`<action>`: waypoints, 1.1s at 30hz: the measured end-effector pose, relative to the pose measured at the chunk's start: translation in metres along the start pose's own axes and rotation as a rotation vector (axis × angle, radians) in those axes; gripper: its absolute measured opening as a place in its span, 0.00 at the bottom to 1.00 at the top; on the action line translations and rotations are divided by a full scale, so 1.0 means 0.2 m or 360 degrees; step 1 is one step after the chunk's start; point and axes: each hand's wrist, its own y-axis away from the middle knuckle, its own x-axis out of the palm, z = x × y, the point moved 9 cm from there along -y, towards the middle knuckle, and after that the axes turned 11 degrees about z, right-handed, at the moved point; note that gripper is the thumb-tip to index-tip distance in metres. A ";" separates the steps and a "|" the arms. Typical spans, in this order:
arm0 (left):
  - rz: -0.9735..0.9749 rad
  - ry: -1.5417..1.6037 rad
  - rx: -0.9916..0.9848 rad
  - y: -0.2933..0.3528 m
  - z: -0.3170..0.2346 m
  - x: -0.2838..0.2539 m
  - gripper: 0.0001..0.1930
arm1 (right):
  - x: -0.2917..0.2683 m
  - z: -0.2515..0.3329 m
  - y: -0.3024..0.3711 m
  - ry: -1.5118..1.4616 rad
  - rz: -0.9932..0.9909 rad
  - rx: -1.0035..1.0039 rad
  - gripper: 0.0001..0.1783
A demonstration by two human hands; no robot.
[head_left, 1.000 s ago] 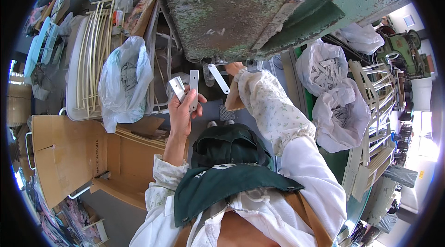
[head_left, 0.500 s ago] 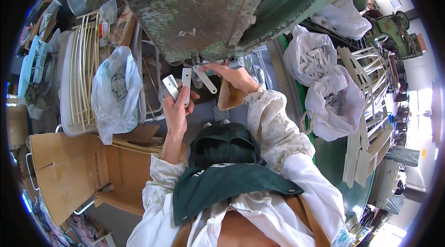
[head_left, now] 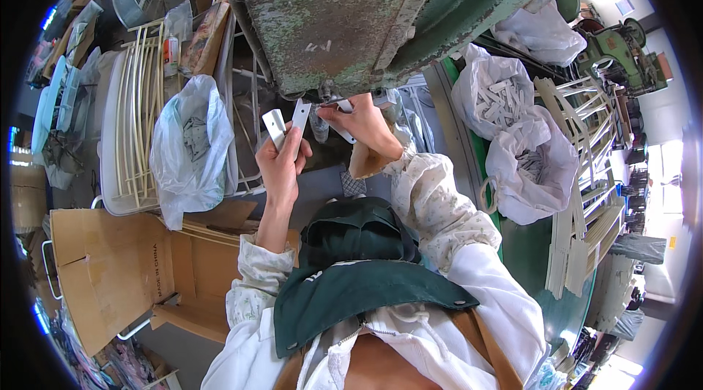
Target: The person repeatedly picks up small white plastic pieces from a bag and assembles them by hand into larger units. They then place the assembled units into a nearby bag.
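My left hand (head_left: 280,164) is closed on several white flat strips with holes. One strip (head_left: 274,125) leans left and another strip (head_left: 301,114) points up toward the machine. My right hand (head_left: 371,128) pinches a further white strip (head_left: 339,125) just below the underside of a worn green press-like machine (head_left: 337,24). The fingers partly cover that strip, and its upper end is hard to make out. Under my right wrist hangs a tan flap (head_left: 368,161), perhaps part of a glove or apron; its kind is unclear.
On the left stand a plastic bag of small parts (head_left: 195,137), a tray of long pale strips (head_left: 132,119) and an open cardboard box (head_left: 110,265). To the right, two white bags (head_left: 501,68) (head_left: 527,192) hold metal pieces beside bundled slats (head_left: 578,236).
Both hands have moved slightly up toward the machine. The right hand's strip, which hung visibly below its fingers, is now mostly covered by them. The left hand still holds its strips.
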 end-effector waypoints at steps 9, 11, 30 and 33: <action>-0.0058 0.0433 0.0070 -0.19 0.21 0.02 0.09 | 0.01 0.09 0.01 0.0032 -0.0134 -0.0368 0.11; -0.0127 0.0550 0.0026 -0.23 0.24 0.00 0.07 | 0.02 0.06 0.01 -0.0201 -0.0084 -0.0339 0.12; -0.0239 0.0170 -0.0135 0.09 0.03 -0.34 0.06 | -0.02 -0.69 -0.54 0.1663 -0.0126 -0.0194 0.26; -0.0146 0.0090 -0.0128 0.09 0.04 -0.23 0.07 | -0.08 -0.68 -0.51 0.1614 -0.0188 -0.0288 0.28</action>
